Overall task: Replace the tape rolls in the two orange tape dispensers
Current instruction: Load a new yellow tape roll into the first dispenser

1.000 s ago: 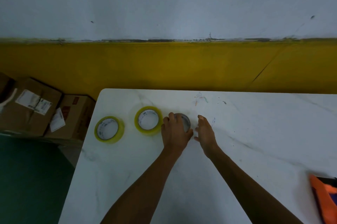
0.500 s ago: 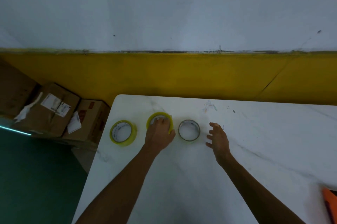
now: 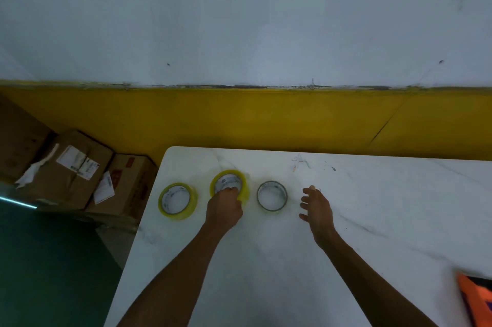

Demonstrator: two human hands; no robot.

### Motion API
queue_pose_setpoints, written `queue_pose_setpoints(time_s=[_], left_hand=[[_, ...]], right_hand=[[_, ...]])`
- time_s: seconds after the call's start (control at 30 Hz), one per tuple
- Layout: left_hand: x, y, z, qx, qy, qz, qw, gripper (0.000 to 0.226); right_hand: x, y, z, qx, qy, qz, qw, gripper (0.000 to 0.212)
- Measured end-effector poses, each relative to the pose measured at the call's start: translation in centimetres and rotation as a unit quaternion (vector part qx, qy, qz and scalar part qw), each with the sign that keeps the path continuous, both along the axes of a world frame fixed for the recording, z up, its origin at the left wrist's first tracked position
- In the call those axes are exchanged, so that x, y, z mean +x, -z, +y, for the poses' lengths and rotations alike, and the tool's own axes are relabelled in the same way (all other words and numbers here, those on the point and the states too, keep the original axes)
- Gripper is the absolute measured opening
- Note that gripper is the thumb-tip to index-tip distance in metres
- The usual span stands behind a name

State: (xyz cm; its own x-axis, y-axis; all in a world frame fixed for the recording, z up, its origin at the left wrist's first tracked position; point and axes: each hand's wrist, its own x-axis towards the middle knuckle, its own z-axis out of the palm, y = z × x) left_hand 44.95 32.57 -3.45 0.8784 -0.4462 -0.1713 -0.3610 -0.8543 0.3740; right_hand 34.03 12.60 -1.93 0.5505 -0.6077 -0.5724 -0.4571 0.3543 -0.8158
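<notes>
Two yellow tape rolls lie flat near the table's far left corner: the left roll [image 3: 177, 201] and the middle roll [image 3: 229, 183]. My left hand [image 3: 225, 209] grips the near rim of the middle roll, fingers hooked into its core. To its right lies a thin grey empty core ring [image 3: 271, 195]. My right hand [image 3: 316, 209] hovers just right of that ring, fingers apart, holding nothing. An orange tape dispenser [image 3: 476, 297] shows only partly at the lower right edge.
The white marble table [image 3: 372, 207] stands against a yellow and white wall. Cardboard boxes [image 3: 80, 167] sit on the floor left of the table. The floor beside the table's left edge is dark green.
My left hand left the grey core ring, moved left to the middle yellow roll and closed on it. My right hand drew back from the ring to the right.
</notes>
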Motion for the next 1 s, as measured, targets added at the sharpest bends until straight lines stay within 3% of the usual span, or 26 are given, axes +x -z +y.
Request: queue_pose_setpoints(time_s=[0.07,0.17,0.23,0.4,0.5,0.57,0.73,1.0], left_hand=[[0.4,-1.6,0.2,-0.041,-0.042,0.006,0.998,0.031],[1.0,-4.6,0.6,-0.112,-0.114,0.046,0.986,0.016],[0.9,-6.8,0.9,-0.148,-0.154,0.104,0.971,0.030],[0.1,-12.9,1.0,-0.322,-0.219,0.236,0.890,0.023],[0.1,-17.0,-0.1,-0.382,-0.201,0.250,0.867,0.013],[0.0,-19.5,-0.7,-0.403,-0.193,0.251,0.859,0.011],[-1.3,-22.6,-1.4,-0.416,-0.166,0.228,0.865,0.016],[-3.6,-22.2,-2.8,-0.426,-0.161,0.260,0.852,0.019]], right_hand=[[0.1,-1.2,0.6,-0.035,-0.022,-0.009,0.999,0.027],[0.1,-4.0,1.8,-0.053,-0.072,-0.034,0.995,0.018],[0.3,-6.2,2.9,-0.052,-0.121,-0.057,0.990,0.017],[1.9,-11.8,6.0,-0.075,-0.203,-0.076,0.973,0.024],[3.4,-15.2,7.5,-0.088,-0.219,-0.112,0.965,0.036],[3.8,-17.2,8.0,-0.111,-0.203,-0.140,0.963,0.042],[3.0,-19.1,7.7,-0.203,-0.152,-0.155,0.955,0.032],[0.6,-19.1,5.8,-0.184,-0.153,-0.149,0.960,0.025]])
